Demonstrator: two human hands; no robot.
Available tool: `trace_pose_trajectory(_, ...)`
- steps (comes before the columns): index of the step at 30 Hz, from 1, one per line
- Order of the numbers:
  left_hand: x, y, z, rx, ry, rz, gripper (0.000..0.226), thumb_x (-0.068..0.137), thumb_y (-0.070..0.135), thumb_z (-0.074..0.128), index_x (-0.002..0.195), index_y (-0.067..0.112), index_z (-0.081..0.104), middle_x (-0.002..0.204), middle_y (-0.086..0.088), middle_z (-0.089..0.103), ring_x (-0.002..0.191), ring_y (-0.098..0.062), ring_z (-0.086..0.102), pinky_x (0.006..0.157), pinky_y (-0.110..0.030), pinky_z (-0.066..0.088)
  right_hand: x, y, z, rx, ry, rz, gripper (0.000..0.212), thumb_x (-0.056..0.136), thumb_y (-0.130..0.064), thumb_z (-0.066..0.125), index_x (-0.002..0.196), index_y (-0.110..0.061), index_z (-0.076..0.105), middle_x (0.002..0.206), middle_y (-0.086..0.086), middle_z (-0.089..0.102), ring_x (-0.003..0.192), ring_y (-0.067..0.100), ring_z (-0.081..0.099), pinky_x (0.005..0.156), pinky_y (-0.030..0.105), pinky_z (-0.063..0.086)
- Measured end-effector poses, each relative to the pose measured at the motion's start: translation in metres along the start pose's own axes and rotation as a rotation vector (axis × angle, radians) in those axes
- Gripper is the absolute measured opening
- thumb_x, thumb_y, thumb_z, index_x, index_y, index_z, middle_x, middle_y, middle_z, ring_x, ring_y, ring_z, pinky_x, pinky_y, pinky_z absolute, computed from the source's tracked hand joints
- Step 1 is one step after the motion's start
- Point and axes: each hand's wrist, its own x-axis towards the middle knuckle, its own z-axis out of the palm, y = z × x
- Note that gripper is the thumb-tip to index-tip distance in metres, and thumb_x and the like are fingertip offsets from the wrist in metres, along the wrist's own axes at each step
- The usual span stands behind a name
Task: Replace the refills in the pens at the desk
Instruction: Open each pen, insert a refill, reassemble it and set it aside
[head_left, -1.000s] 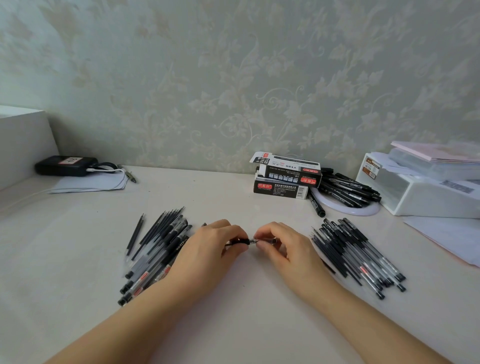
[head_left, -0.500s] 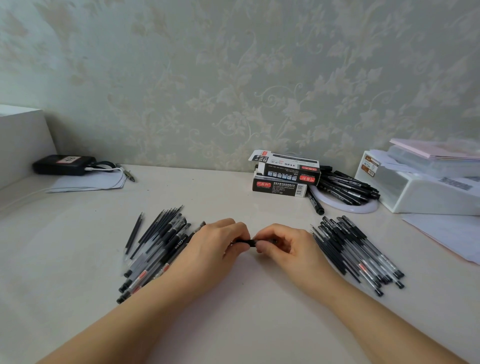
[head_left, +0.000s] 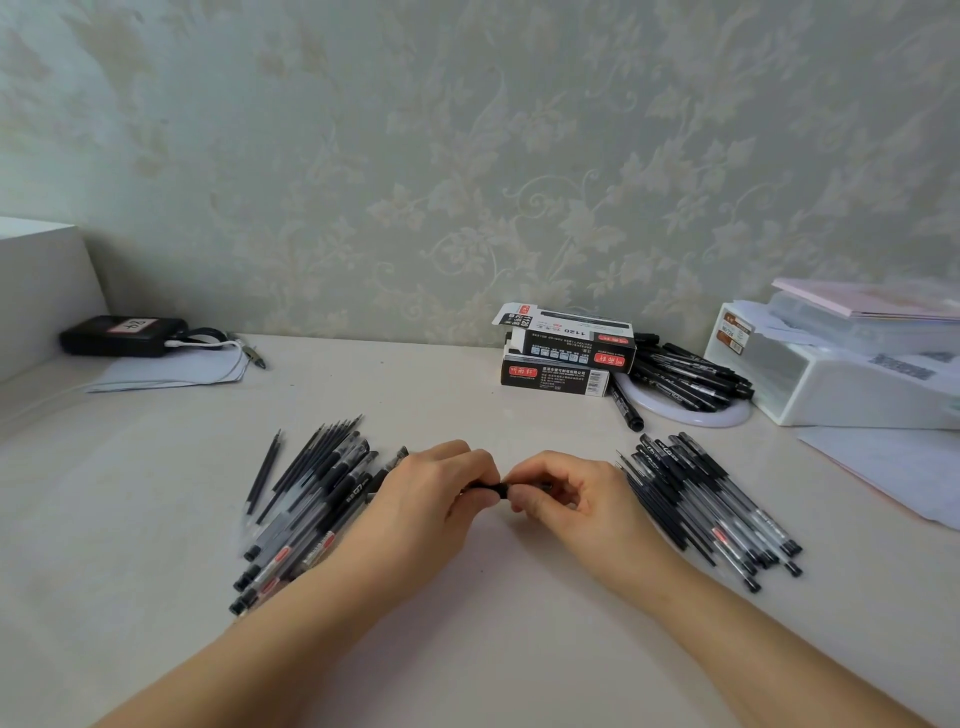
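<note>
"1120" on refill box (head_left: 571, 338), "G7" on pen (head_left: 358, 489)

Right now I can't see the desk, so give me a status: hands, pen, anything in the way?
Left hand and right hand both pinching one black pen between them. Pen piles either side, nothing blocking.

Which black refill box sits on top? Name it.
The open black cardboard refill box marked 1120, its white flap raised, lies on the shut black box with the white barcode label.

Bare forearms, left hand (head_left: 431, 499), right hand (head_left: 576, 499), no sleeves
</note>
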Motion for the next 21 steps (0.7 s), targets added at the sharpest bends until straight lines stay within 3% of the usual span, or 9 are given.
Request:
trace_pose_trajectory(5, 0.002, 0.000, -0.001, 0.003, 0.016, -0.006, 0.006, 0.092, 0.018, 0.062, 0.090, 0.015, 0.066, 0.081, 0.002, 0.059, 0.071, -0.018, 0.054, 0.067, -0.038, 0.044, 0.002, -0.001, 0.001, 0.057, 0.001, 0.029, 0.013, 0.089, -0.014, 0.069, 0.090, -0.026, 0.075, 0.079, -0.002, 0.073, 0.078, 0.014, 0.067, 0.076, 0.024, 0.054)
trace_pose_trajectory(9, 0.002, 0.003, 0.001, -0.059, 0.120, -0.030, 0.003, 0.091, 0.016, 0.063, 0.092, 0.018, 0.066, 0.081, 0.007, 0.061, 0.070, -0.010, 0.054, 0.066, -0.027, 0.045, 0.008, -0.007, 0.007, 0.324, 0.141, 0.094, 0.014, 0.087, -0.010, 0.072, 0.098, -0.018, 0.072, 0.077, 0.003, 0.073, 0.070, 0.015, 0.066, 0.070, 0.020, 0.053)
trace_pose_trajectory(12, 0.003, 0.004, 0.006, -0.126, 0.179, -0.048, 0.016, 0.093, 0.011, 0.060, 0.104, 0.018, 0.068, 0.092, 0.008, 0.058, 0.073, -0.009, 0.058, 0.068, -0.019, 0.046, 0.006, -0.010, 0.010, 0.528, 0.170, 0.179, 0.013, 0.088, -0.016, 0.070, 0.101, -0.013, 0.068, 0.087, 0.006, 0.075, 0.077, 0.012, 0.069, 0.071, 0.019, 0.053)
trace_pose_trajectory(15, 0.000, 0.006, 0.009, -0.187, 0.104, 0.007, 0.031, 0.095, 0.007, 0.053, 0.121, 0.021, 0.065, 0.106, 0.006, 0.051, 0.078, -0.009, 0.062, 0.074, -0.022, 0.052, 0.003, -0.011, 0.010, 0.622, 0.153, 0.211, 0.014, 0.091, -0.021, 0.066, 0.098, -0.009, 0.066, 0.089, 0.004, 0.075, 0.081, 0.013, 0.070, 0.072, 0.021, 0.052)
trace_pose_trajectory(18, -0.002, 0.009, 0.009, -0.199, 0.020, 0.070, 0.037, 0.099, 0.019, 0.050, 0.134, 0.030, 0.055, 0.110, 0.008, 0.048, 0.077, -0.004, 0.060, 0.073, -0.017, 0.049, 0.004, -0.013, 0.006, 0.683, 0.214, 0.250, 0.015, 0.095, -0.021, 0.061, 0.100, -0.008, 0.064, 0.084, 0.003, 0.072, 0.081, 0.015, 0.069, 0.071, 0.022, 0.053)
trace_pose_trajectory(21, -0.003, 0.006, 0.008, -0.106, 0.045, 0.066, 0.031, 0.096, 0.033, 0.052, 0.126, 0.034, 0.060, 0.107, 0.015, 0.051, 0.081, 0.001, 0.058, 0.072, -0.017, 0.047, 0.009, -0.014, -0.006, 0.579, 0.325, 0.229, 0.014, 0.098, -0.020, 0.057, 0.097, -0.009, 0.064, 0.078, 0.000, 0.070, 0.074, 0.011, 0.066, 0.069, 0.025, 0.053)
